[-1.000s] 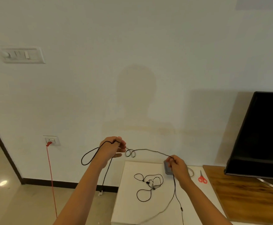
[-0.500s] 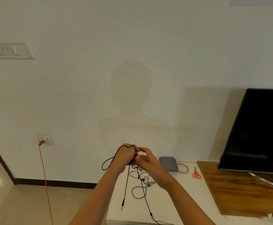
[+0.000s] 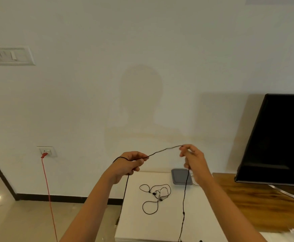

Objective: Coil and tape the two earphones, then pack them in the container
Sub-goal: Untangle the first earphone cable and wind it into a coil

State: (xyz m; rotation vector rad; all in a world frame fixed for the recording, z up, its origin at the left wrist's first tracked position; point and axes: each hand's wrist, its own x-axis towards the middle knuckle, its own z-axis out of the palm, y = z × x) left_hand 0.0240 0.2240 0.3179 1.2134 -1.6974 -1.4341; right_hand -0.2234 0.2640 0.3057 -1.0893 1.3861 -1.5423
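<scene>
So both hands are up in front of the wall, above the white worktop. The left grip is curled round the black earphone cable, with a bit of it looping over the back of the hand and one strand hanging straight down under it. The right grip pinches the same cable between thumb and fingertips, slightly higher than the left grip and off to its right, so a short stretch runs nearly taut between the two. From the right grip the rest of the cable drops down past the bottom of the view. Below and between the grips, the second earphone lies loose and uncoiled on the worktop. The grey container sits on the worktop below the right grip, by the wall, with the hanging cable crossing in front of it. Honestly can't tell what's in it, or if it's lidded. Off to the right of the right grip is a dark TV. Left of the left grip, a red cord hangs from a wall socket.
</scene>
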